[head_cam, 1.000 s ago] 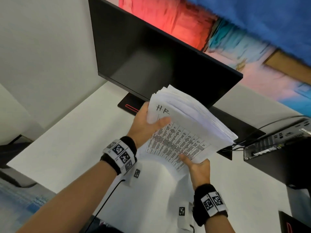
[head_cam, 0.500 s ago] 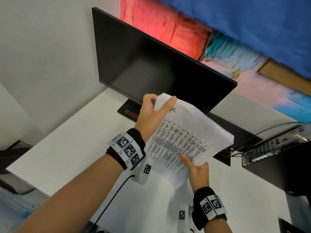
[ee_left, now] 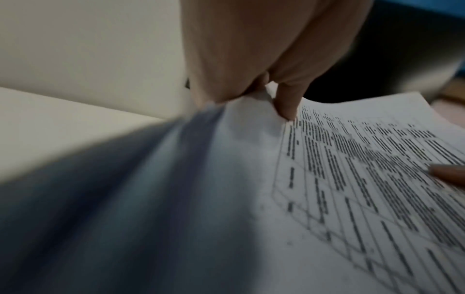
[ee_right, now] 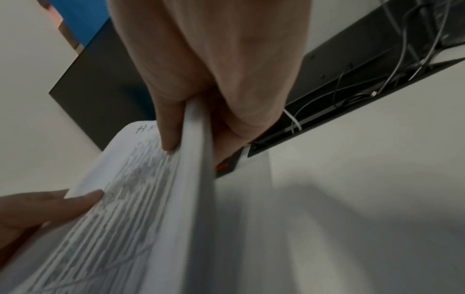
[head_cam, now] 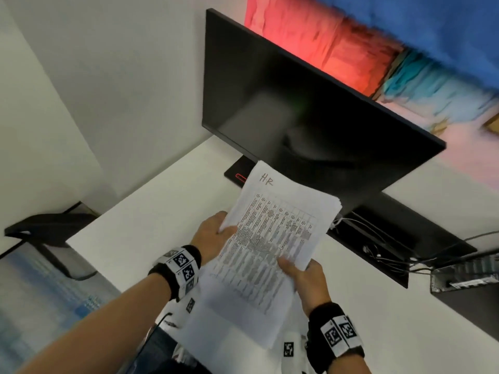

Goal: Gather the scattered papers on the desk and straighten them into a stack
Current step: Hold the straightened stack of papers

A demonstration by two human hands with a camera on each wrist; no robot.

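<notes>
pointing toward monitor (head_cam: 310, 117), stack (head_cam: 272, 238) lengthwise.

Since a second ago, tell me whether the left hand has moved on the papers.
Yes. The left hand has slid down the papers, off the top corner by the monitor to mid-edge, toward the person.

Thick paper stack (head_cam: 272, 247), printed table on top, held above desk.

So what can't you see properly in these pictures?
- Small printed table text on the white paper stack: too blurred to read in every view.
- Left hand fingers: hidden under the stack, head view.
- Stack's lower sheets: motion-smeared, left wrist view.
- Black monitor's stand: mostly behind the papers.
</notes>
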